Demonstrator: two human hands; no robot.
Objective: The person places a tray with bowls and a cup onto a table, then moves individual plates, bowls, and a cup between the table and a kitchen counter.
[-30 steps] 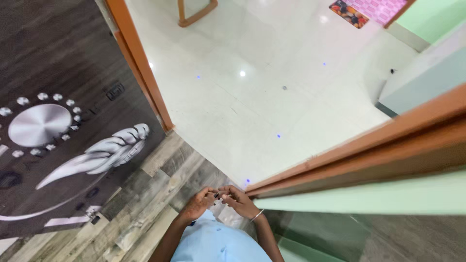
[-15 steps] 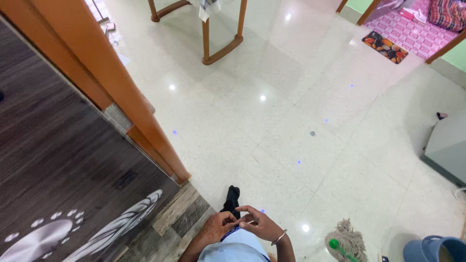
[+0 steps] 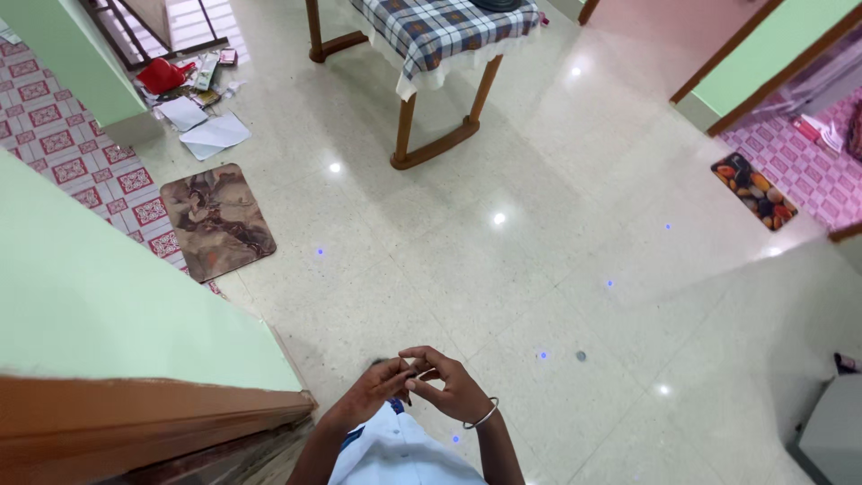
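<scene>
The fingertips of both hands are meeting in front of the chest, pinching a small dark thing (image 3: 406,370) between them; what it is cannot be told. The left hand (image 3: 375,392) is curling in, the right hand (image 3: 447,384), wearing a bangle (image 3: 481,417), is arching over it. Below them is lying a shiny floor (image 3: 503,269), with a table (image 3: 440,36) well apart.

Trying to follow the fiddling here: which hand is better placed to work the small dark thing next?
Probably the right hand: its fingers curl over the small dark thing from above, while the left hand seems to pinch it steady.
</scene>
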